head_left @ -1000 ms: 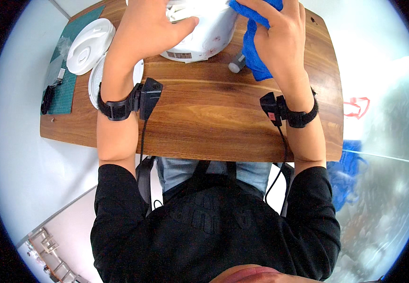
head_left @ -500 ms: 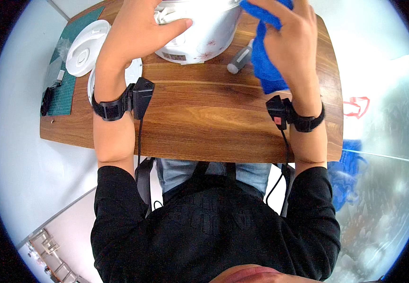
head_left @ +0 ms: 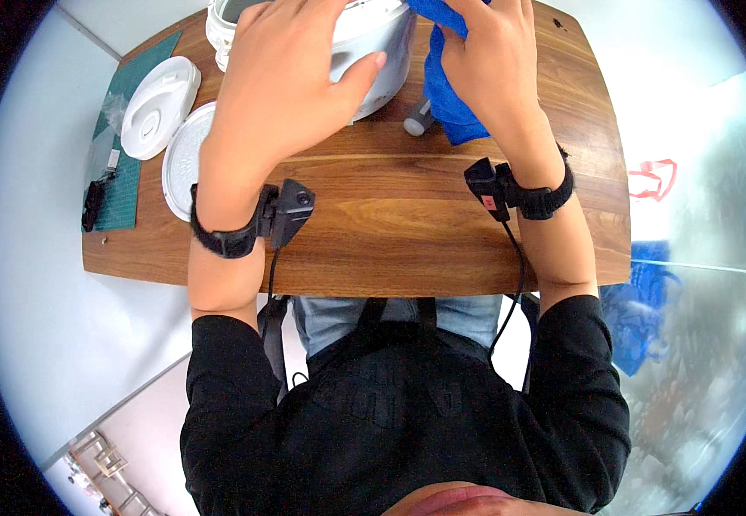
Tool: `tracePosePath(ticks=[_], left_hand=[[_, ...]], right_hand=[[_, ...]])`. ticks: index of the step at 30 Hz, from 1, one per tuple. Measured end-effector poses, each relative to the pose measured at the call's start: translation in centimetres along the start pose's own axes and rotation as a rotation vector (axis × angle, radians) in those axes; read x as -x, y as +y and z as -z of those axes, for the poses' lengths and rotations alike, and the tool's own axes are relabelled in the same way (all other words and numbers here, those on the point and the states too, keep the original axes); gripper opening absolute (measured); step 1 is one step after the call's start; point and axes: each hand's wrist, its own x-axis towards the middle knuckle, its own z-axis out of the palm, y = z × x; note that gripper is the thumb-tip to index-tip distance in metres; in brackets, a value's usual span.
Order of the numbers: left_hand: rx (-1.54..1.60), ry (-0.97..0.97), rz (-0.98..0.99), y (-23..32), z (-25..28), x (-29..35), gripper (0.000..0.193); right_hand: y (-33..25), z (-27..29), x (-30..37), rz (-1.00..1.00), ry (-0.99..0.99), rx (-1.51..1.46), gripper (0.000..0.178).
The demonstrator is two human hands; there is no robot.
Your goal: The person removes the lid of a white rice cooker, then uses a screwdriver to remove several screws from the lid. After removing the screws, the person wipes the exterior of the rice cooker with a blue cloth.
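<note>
A white, rounded pot-like body of an appliance, resembling a rice cooker (head_left: 393, 73), stands at the far side of the table, partly cut off by the upper picture edge. In front of its left part is my left hand (head_left: 291, 95), thumb out to the side and fingers stretched toward the rim; their tips are cut off or hidden. Whether that hand touches the body I cannot tell. Bunched in my right hand (head_left: 498, 69) is a blue cloth (head_left: 443, 103), held at the right side of the rim and hanging down to the table.
Beside the cloth lies a grey cylindrical object (head_left: 417, 125). On the left are a white oval lid (head_left: 166, 86) and a white round disc (head_left: 182, 168). A green cutting mat (head_left: 125, 211) carries a black item (head_left: 92, 205) near the wooden table's (head_left: 390, 232) left edge.
The white body has shifted left and its orientation looks different. My left hand has moved right across its front. My right hand and the cloth have moved left.
</note>
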Motion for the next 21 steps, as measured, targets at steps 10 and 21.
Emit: tracePosePath(ticks=[10, 21], left_hand=[[0.013, -0.146, -0.016, -1.3, 0.7, -0.2, 0.047], [0.007, -0.154, 0.068, -2.6, 1.7, -0.1, 0.036]], right_hand=[[-1.7, 0.9, 0.6, 0.102, -0.023, -0.006, 0.047], [0.3, 0.9, -0.6, -0.014, -0.001, -0.092, 0.045]])
